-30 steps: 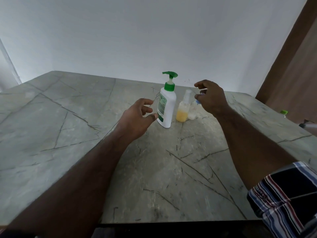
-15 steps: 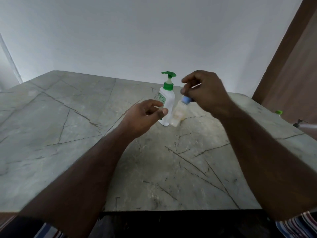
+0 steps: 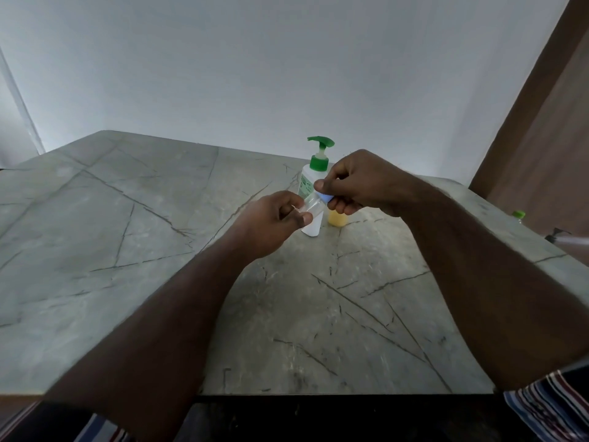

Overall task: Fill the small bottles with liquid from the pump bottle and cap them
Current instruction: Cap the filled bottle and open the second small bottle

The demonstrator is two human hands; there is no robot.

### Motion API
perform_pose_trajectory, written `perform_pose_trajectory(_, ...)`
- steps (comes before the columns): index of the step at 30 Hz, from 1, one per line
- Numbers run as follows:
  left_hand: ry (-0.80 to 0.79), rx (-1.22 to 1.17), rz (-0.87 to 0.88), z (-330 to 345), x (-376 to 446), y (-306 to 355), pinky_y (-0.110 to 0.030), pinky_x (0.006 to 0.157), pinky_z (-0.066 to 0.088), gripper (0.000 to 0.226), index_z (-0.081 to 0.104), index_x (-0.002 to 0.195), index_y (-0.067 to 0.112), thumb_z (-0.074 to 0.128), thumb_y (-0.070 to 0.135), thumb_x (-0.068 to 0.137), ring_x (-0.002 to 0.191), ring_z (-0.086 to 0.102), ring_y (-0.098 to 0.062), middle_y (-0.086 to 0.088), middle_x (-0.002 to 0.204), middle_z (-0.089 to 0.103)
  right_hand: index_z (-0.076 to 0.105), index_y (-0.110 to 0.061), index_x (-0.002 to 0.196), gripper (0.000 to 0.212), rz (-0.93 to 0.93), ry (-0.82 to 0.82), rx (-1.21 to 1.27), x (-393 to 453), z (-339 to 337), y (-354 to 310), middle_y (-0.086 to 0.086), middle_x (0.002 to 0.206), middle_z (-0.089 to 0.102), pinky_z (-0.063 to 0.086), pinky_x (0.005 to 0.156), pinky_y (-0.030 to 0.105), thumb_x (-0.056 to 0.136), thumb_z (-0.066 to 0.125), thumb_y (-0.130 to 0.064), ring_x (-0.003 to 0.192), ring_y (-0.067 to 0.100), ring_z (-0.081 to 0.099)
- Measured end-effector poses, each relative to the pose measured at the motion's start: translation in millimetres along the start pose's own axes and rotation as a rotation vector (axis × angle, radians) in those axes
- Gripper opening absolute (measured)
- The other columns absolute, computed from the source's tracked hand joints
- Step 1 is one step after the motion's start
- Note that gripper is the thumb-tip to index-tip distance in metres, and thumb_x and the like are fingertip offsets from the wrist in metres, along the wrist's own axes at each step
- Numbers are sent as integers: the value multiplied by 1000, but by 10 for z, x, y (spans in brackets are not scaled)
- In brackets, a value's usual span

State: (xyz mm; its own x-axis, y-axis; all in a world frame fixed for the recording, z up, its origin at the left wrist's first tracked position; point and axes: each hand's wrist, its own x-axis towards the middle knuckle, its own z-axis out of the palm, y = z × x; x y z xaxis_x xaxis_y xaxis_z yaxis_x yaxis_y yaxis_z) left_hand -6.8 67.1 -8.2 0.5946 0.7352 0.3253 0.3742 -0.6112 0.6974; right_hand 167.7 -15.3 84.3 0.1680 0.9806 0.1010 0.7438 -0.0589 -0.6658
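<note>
While the left hand (image 3: 274,221) grips the clear small bottle (image 3: 310,206) mid-frame, the right hand (image 3: 357,183) pinches its blue cap (image 3: 325,197); light, probably slick plastic, best held around the body.

Both forearms reach forward, left hand (image 3: 274,220) and right hand (image 3: 357,183) with fingers curled, nearly meeting.

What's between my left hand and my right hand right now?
In the head view, a small clear bottle with a blue cap spans left hand to right hand.
</note>
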Motion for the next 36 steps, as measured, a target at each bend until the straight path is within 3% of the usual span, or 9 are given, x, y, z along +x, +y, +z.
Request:
perform_pose_trajectory(6, -37, 3, 23, -17, 7, -27, -31, 67, 47, 32, 69, 119, 21, 61, 43, 98, 75, 60, -15, 1, 90, 70, 75, -5, 102, 23, -133, -38, 26, -18, -37, 63, 7, 100, 72, 58, 67, 23, 81, 74, 4, 82, 19, 70)
perform_pose_trajectory(12, -44, -10, 15, -7, -21, -8, -26, 67, 43, 32, 65, 123, 22, 64, 39, 97, 83, 62, -9, 7, 95, 68, 68, -13, 97, 24, -25, -54, -117, -39, 59, 94, 4, 82, 74, 56, 55, 25, 95, 63, -37, 64, 16, 69)
perform_pose_trajectory(16, -53, -9, 10, -12, -38, 1, -27, 67, 46, 32, 66, 123, 21, 64, 38, 97, 83, 62, -9, 7, 94, 68, 72, -11, 98, 10, -110, -40, -57, -84, 54, 135, 6, 91, 72, 61, 62, 31, 89, 72, -15, 70, 17, 68)
perform_pose_trajectory(19, -51, -4, 11, -16, -54, 15, -32, 71, 52, 30, 66, 123, 22, 64, 37, 96, 88, 65, -15, 5, 97, 70, 69, -15, 110, 27, -75, -81, 43, -128, -8, 123, 4, 107, 69, 63, 71, 37, 84, 76, -15, 89, 23, 71)
perform_pose_trajectory(23, -59, -5, 6, -16, -64, 38, -31, 77, 52, 35, 64, 128, 21, 65, 35, 96, 97, 64, -15, 3, 110, 69, 65, -14, 106, 28, 25, -15, -121, -121, 24, 110, 5, 87, 74, 55, 55, 24, 94, 63, -40, 61, 11, 69)
perform_pose_trajectory(26, -63, 1, 7, -15, -69, 44, -32, 78, 54, 35, 64, 129, 21, 65, 35, 97, 97, 65, -16, 2, 112, 70, 67, -13, 98, 10, -40, -32, -47, -152, -2, 131, 6, 91, 71, 58, 60, 27, 90, 70, -17, 71, 13, 68)
perform_pose_trajectory(29, -62, -1, -2, -18, -73, 40, -33, 79, 56, 35, 63, 129, 22, 65, 35, 96, 99, 65, -16, 2, 112, 70, 64, -14, 103, 23, -37, -55, 39, -178, -27, 131, 7, 104, 68, 63, 71, 35, 83, 77, -12, 88, 23, 69)
perform_pose_trajectory(33, -56, -3, -2, -13, -69, 26, -37, 87, 56, 35, 64, 128, 23, 66, 37, 95, 100, 66, -15, 4, 111, 71, 63, -13, 104, 26, 32, -15, -59, -140, 44, 168, 6, 86, 74, 55, 58, 25, 93, 66, -36, 65, 13, 68)
perform_pose_trajectory(36, -64, 16, -5, -7, -71, 23, -37, 88, 56, 38, 63, 131, 21, 65, 36, 96, 102, 65, -16, 2, 115, 70, 67, -11, 98, 13, -49, 21, 1, -138, 23, 193, 8, 87, 72, 56, 60, 24, 89, 72, -19, 66, 12, 65)
